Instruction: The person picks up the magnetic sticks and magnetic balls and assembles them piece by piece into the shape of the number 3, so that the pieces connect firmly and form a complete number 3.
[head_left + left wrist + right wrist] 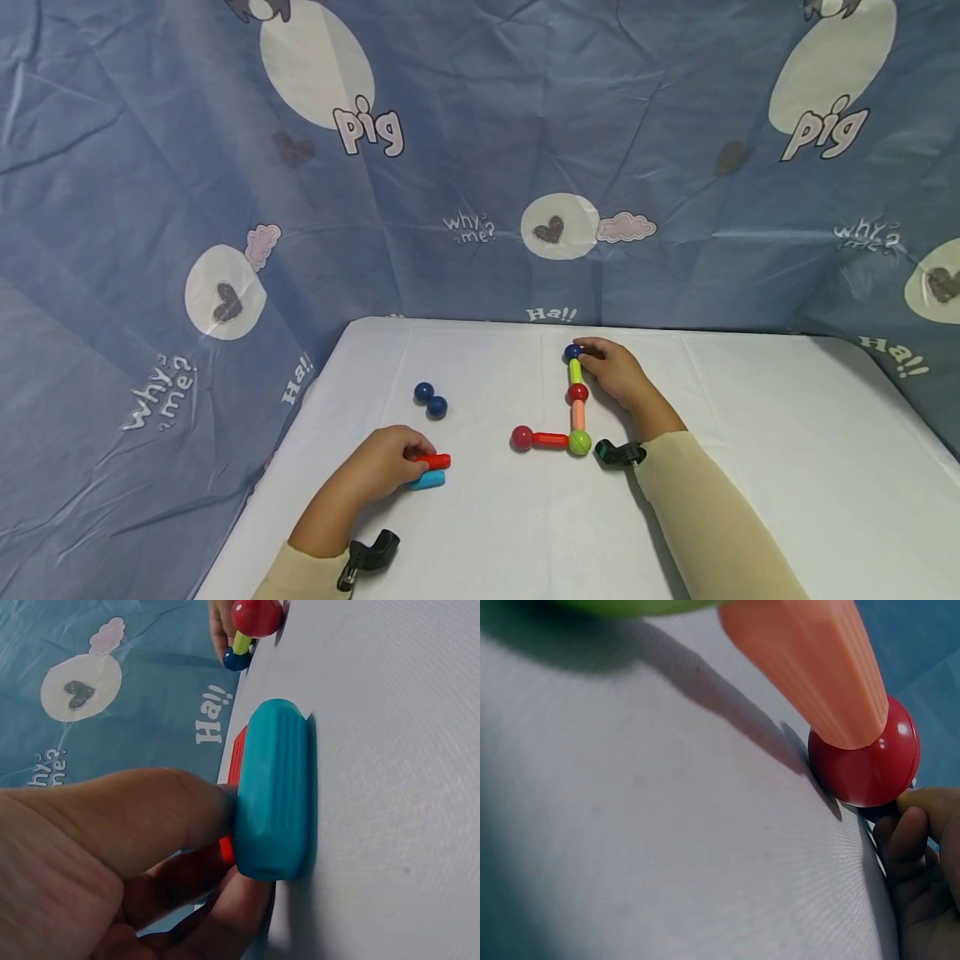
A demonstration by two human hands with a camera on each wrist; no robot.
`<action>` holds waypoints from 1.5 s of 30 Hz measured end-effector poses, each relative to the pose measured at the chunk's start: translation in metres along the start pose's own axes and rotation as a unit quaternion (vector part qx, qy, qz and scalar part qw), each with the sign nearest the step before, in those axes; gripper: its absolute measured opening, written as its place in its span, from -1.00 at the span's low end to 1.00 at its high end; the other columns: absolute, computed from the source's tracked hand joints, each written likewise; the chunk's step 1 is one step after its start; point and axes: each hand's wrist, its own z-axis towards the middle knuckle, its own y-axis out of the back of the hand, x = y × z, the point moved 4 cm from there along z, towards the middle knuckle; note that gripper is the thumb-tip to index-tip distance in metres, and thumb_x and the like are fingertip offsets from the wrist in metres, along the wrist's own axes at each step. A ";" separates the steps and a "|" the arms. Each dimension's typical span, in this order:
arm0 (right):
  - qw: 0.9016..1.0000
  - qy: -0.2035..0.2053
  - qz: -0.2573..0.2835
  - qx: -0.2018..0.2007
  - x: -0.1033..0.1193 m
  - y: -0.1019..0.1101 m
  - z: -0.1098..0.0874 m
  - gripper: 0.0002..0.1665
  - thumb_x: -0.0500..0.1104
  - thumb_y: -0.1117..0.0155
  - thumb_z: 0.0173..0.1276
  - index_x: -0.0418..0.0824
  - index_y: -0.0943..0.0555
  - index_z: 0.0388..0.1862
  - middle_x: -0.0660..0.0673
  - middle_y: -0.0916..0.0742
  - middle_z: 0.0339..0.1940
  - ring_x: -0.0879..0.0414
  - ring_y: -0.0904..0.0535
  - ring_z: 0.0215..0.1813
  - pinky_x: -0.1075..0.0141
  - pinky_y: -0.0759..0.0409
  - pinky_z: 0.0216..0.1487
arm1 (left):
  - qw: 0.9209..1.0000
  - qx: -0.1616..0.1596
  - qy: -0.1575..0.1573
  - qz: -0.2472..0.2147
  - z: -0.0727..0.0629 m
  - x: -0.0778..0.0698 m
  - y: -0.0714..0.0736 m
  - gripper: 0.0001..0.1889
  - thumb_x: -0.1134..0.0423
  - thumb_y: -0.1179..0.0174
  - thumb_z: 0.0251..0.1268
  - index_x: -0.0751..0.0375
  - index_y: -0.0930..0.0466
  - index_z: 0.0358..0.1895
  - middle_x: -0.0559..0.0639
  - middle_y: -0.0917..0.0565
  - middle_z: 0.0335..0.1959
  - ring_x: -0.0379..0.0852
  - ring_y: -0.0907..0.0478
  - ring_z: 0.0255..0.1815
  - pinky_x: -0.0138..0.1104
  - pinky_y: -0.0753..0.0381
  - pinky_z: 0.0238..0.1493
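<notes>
On the left, my left hand (pixel 386 462) pinches a red rod (pixel 441 461) between thumb and fingers. A blue rod (pixel 277 795) lies right beside it on the table. Farther back, my right hand (pixel 621 377) holds the dark blue ball (pixel 572 352) at the far end of an L-shaped chain of balls and rods. From there the chain runs through a yellow-green rod (pixel 575 372), a red ball (pixel 866 769) and an orange rod (pixel 810 667) to a green ball (pixel 580 442). A second red rod (pixel 551 440) leads left to another red ball (pixel 522 438).
Two loose dark blue balls (pixel 437 407) lie close together beyond my left hand. A white cloth (pixel 495 533) covers the table. Blue printed fabric (pixel 450 167) hangs behind the table's far edge and along its left side.
</notes>
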 end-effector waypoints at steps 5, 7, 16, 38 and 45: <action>1.000 0.001 0.000 -0.001 0.001 0.000 -0.001 -0.51 -0.10 -0.16 0.63 -0.01 -0.54 0.48 -0.21 -0.63 0.39 -0.15 -0.51 0.42 -0.11 -0.41 0.50 | 1.000 -0.004 -0.014 0.011 0.005 -0.002 -0.001 -0.85 0.36 -0.41 0.27 0.02 -0.81 -0.17 -0.17 -0.66 -0.29 -0.17 -0.53 -0.24 -0.17 -0.63 -0.04; 1.000 0.000 0.002 -0.001 0.001 -0.001 -0.001 -0.51 -0.10 -0.16 0.63 -0.02 -0.53 0.48 -0.21 -0.63 0.39 -0.15 -0.51 0.42 -0.10 -0.41 0.50 | 1.000 -0.007 -0.022 0.017 0.008 -0.004 -0.002 -0.84 0.36 -0.41 0.26 0.01 -0.81 -0.16 -0.17 -0.66 -0.29 -0.18 -0.53 -0.24 -0.16 -0.63 -0.04; 1.000 0.002 0.007 -0.006 0.002 -0.001 -0.002 -0.52 -0.12 -0.17 0.62 -0.04 -0.54 0.47 -0.21 -0.64 0.37 -0.12 -0.53 0.37 -0.04 -0.49 0.43 | 0.999 -0.019 -0.030 0.027 0.020 -0.017 -0.003 -0.85 0.30 -0.41 0.31 -0.03 -0.81 -0.13 -0.15 -0.65 -0.29 -0.15 -0.53 -0.23 -0.19 -0.65 -0.07; 1.000 -0.004 0.006 -0.012 0.000 -0.002 -0.001 -0.51 -0.11 -0.18 0.61 -0.03 -0.55 0.47 -0.20 -0.63 0.38 -0.14 -0.52 0.40 -0.08 -0.43 0.48 | 0.997 -0.034 -0.076 0.005 0.063 -0.064 -0.005 -0.85 0.29 -0.42 0.30 0.03 -0.81 -0.10 -0.07 -0.70 -0.17 -0.12 -0.56 -0.16 -0.16 -0.66 0.01; 1.000 -0.002 0.001 -0.019 0.001 -0.003 0.000 -0.52 -0.09 -0.19 0.61 -0.03 -0.56 0.45 -0.20 -0.64 0.37 -0.14 -0.52 0.39 -0.09 -0.42 0.48 | 0.997 -0.035 -0.067 -0.003 0.082 -0.076 -0.012 -0.88 0.28 -0.40 0.32 0.03 -0.81 -0.13 -0.07 -0.70 -0.22 -0.09 -0.55 -0.17 -0.22 -0.62 -0.08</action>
